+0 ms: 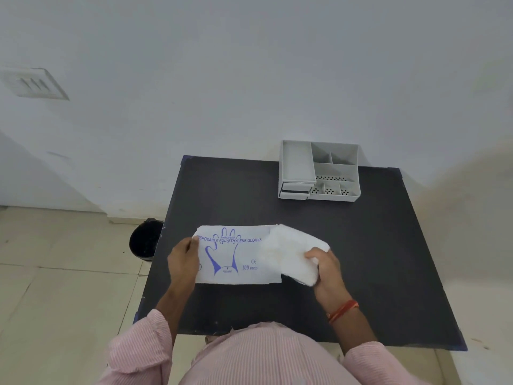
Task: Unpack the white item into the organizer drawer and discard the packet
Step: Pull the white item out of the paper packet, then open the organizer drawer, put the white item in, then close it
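hands grip flat packet (236, 255), crinkly white wad (291, 257).

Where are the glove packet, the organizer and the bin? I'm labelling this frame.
glove packet (236, 259): head view, on its printed front.
organizer (297, 162): head view, on the floor of its big left compartment.
bin (145, 241): head view, on its dark inside.

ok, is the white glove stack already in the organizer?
No, the white glove stack is in the right hand, partly out of the packet that the left hand holds, far from the organizer.
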